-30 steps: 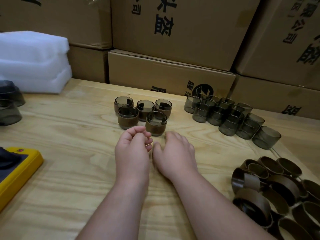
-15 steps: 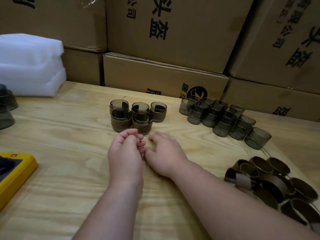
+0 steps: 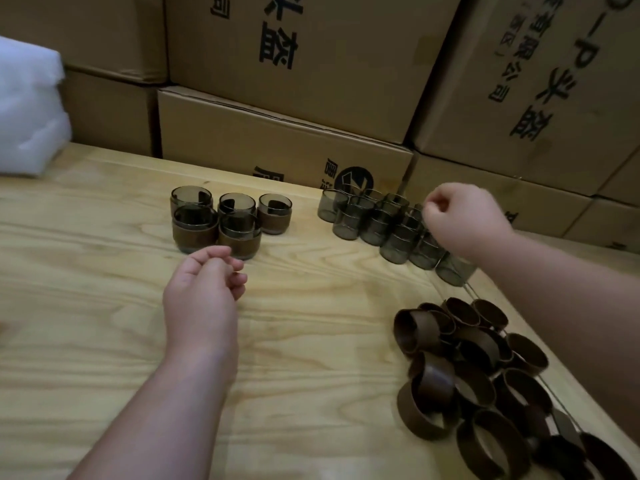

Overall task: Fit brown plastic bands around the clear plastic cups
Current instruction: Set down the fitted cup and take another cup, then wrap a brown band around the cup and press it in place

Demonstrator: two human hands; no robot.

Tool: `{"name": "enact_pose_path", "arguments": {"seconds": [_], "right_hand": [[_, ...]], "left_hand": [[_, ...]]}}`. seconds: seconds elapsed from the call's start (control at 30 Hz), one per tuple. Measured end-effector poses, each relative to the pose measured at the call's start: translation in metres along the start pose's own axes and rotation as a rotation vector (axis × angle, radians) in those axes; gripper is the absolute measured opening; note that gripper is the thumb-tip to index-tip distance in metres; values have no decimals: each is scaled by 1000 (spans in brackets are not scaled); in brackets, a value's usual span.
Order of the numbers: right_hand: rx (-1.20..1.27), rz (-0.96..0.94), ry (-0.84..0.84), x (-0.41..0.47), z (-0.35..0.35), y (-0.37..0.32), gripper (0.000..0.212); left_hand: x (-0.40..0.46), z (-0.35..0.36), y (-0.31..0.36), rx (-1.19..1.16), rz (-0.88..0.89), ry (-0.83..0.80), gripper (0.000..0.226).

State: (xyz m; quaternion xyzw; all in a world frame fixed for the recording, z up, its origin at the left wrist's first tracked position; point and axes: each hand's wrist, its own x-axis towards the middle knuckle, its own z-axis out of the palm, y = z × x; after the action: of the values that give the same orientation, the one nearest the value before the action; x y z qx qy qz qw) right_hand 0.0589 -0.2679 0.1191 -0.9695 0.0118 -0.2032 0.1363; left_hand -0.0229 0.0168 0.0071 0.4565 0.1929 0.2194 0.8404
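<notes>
Cups (image 3: 388,225), clear smoky plastic, unbanded: a tight cluster standing in rows on the far right part of the wooden table (image 3: 104,306), just before the cardboard boxes (image 3: 284,140). One cup at the near end of the cluster lies tipped on its side.

Banded cups (image 3: 228,221): five, upright, grouped left of the unbanded cluster and apart from it; three in the back row, two in front, each with a brown band round its lower body.

Brown bands (image 3: 485,375): loose heap of open rings at the near right of the table, piled over one another, some standing on edge, some flat.

Right hand (image 3: 464,220): over the near right side of the unbanded cluster, fingers curled down toward the cups. Whether they have closed on a cup cannot be told; the hand is blurred and hides what lies under it.

Left hand (image 3: 204,292): low over the table just in front of the banded cups, fingers loosely curled, nothing in them. Whether the fingertips touch the nearest banded cup cannot be told.

White foam sheets (image 3: 27,109): stacked at the far left edge of the table.

Cardboard boxes: stacked behind the table, printed with black characters.
</notes>
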Motion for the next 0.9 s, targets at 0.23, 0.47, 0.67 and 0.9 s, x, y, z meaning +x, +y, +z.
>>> {"name": "enact_pose_path", "arguments": {"seconds": [0.23, 0.47, 0.67, 0.9], "right_hand": [[-365, 376, -369, 12, 14, 55, 22], [-467, 308, -445, -4, 27, 40, 10], [-654, 171, -370, -18, 6, 2, 15], [-36, -3, -99, -82, -2, -84, 4]], "left_hand": [[4, -4, -4, -3, 3, -1, 30], [4, -4, -4, -9, 16, -16, 31], [4, -3, -3, -11, 7, -10, 31], [-2, -2, -3, 11, 28, -132, 29]]}}
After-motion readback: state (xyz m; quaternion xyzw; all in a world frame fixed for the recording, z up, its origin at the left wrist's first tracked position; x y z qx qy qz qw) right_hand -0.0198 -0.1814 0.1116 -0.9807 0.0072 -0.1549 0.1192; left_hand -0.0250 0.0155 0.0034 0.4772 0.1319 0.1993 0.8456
